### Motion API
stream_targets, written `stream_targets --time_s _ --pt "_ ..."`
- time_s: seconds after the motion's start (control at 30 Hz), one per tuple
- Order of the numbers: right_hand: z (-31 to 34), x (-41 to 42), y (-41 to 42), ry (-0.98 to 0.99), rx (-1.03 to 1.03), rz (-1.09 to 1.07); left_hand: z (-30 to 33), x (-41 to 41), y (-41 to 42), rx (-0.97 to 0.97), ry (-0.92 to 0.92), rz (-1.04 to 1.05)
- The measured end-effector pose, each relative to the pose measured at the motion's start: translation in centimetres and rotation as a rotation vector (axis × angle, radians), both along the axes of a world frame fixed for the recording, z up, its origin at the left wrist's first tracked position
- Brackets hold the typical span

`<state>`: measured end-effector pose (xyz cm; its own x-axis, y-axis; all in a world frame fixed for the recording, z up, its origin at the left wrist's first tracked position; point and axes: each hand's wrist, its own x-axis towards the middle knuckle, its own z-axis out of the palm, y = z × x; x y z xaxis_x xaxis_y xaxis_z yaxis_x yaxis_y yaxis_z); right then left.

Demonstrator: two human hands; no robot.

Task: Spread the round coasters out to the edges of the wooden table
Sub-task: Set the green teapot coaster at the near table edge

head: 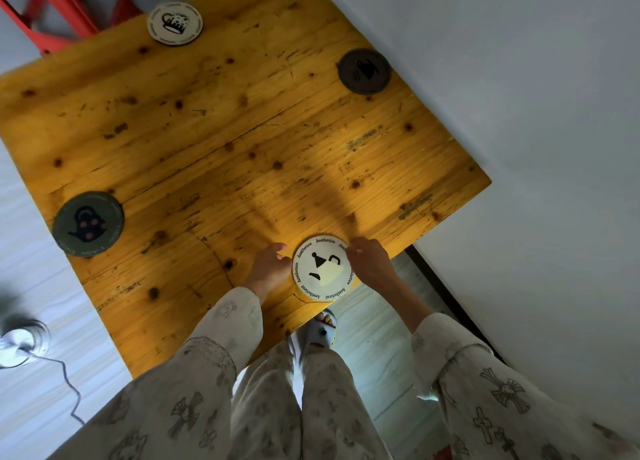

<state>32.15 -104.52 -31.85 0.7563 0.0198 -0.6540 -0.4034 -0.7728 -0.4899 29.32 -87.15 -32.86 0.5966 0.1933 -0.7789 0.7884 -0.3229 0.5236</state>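
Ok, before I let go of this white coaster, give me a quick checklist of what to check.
1. White coaster at the near edge of the table: ok, though it slightly overhangs.
2. Left hand and right hand at its sides: ok; grip cannot tell.
3. Green coaster at the left edge: ok.
4. Dark brown coaster at the right edge: ok.
5. Cream coaster at the far edge: ok.
6. No coasters in the table middle: ok.
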Motion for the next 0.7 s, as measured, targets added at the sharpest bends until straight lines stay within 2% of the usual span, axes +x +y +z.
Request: stream_targets --time_s 0.13,0.27,0.53,0.7 --pt "4.1 0.9 2.6 -0.112 0.064 0.024 4.1 -0.2 2.9 0.065 -0.141 -0.124" --pt "7.4 0.1 6.4 -0.162 0.159 0.032 8.0 -1.7 7.0 0.044 -0.254 -0.183" --pt "9.2 -4.6 17.4 -0.150 0.239 0.069 11.7 -7.0 19.0 0.016 -0.309 -0.158" --pt "8.5 -8.5 26.0 -0.148 0.263 -0.074 11.5 -10.0 29.3 0.004 -0.331 -0.164"
